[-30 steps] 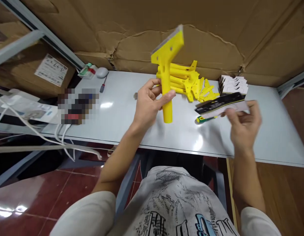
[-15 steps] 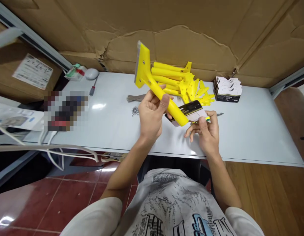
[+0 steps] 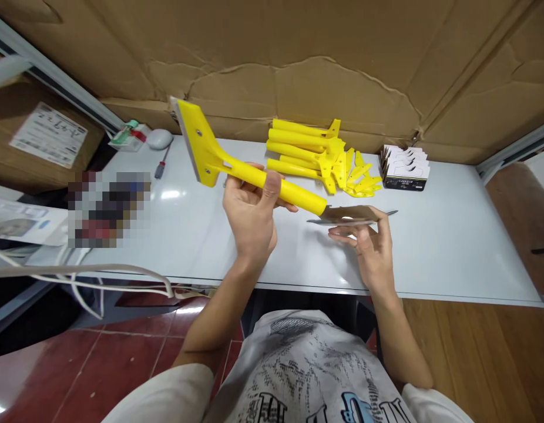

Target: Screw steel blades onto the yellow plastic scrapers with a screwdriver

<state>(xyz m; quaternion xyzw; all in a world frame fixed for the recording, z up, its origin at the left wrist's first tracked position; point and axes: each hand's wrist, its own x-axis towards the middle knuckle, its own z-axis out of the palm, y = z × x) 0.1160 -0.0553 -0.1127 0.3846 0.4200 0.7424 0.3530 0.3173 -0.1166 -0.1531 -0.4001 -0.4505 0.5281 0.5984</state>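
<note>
Brown cardboard point(image 3: 298, 35) rises behind a white tabletop point(image 3: 452, 247), with metal frame bars slanting at both ends. Above the table's middle, the left hand point(image 3: 252, 217) has its thumb and fingers closed round the handle of a yellow scraper point(image 3: 245, 170), whose wide bladed head tilts up to the left. Near the handle's lower end, the right hand point(image 3: 373, 247) pinches a thin card point(image 3: 364, 214), seen almost edge-on; whether card and handle touch, I cannot tell. A slim metal tip point(image 3: 392, 212) pokes out beyond the right fingers, the rest hidden. Behind the hands lie a pile of yellow scraper handles point(image 3: 298, 141) and, just right of it, small yellow pieces point(image 3: 362, 177). A stack of folded cards point(image 3: 405, 168) stands beyond these. Toward the left end are a small screwdriver point(image 3: 160, 169), a white rounded object point(image 3: 159, 139), a small green-and-white box point(image 3: 130, 136) and a pixelated patch point(image 3: 108, 205). White cables point(image 3: 91, 271) cross the near left edge, and a labelled carton point(image 3: 43, 129) sits farther left.
</note>
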